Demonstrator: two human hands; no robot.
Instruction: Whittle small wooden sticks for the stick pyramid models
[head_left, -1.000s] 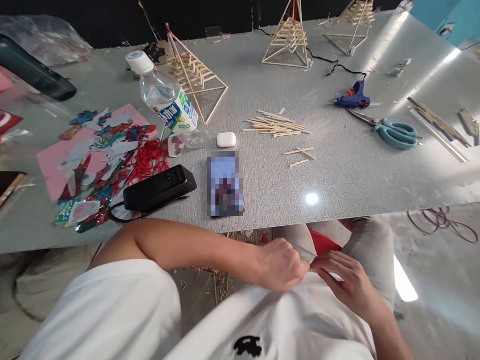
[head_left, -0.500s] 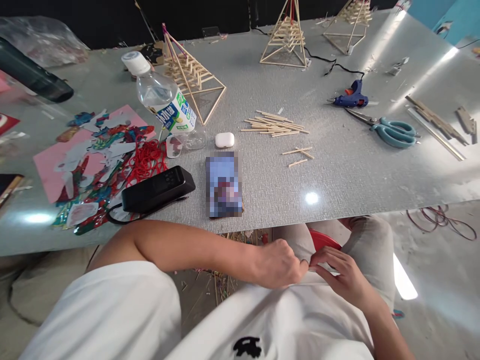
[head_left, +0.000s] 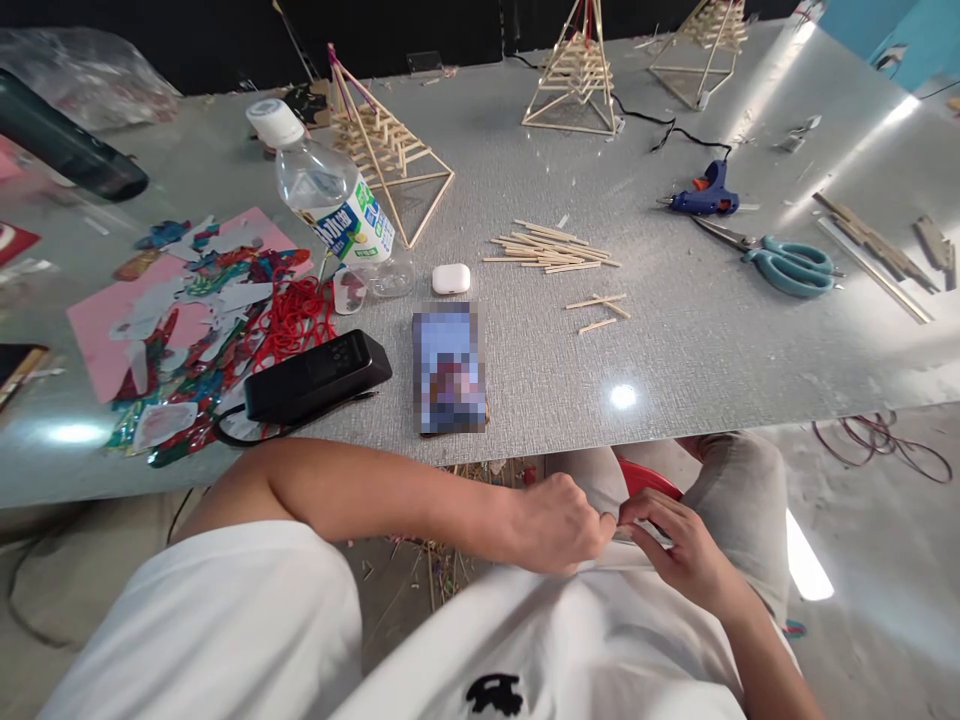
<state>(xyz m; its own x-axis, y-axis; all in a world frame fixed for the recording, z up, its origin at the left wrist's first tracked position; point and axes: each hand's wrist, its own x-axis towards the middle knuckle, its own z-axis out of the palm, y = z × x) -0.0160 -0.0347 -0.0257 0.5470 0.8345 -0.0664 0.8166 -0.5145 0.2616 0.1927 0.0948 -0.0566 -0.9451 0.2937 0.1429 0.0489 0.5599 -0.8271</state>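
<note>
My left hand (head_left: 564,524) is closed over my lap, below the table's front edge, its fingertips against those of my right hand (head_left: 679,545). The right thumb and forefinger are pinched together where the two hands meet. Whatever lies between the fingertips is too small to make out. On the table beyond them rest a loose pile of thin wooden sticks (head_left: 553,250) and a few separate short sticks (head_left: 598,312). A phone (head_left: 450,370) with a blurred screen lies left of these, below a white earphone case (head_left: 451,279).
Stick pyramids (head_left: 390,160) stand at the back beside a tilted plastic bottle (head_left: 330,195). Blue scissors (head_left: 795,268) and a glue gun (head_left: 705,192) lie to the right. Red yarn (head_left: 289,320), a black device (head_left: 319,380) and foil scraps on pink paper (head_left: 97,340) are at left.
</note>
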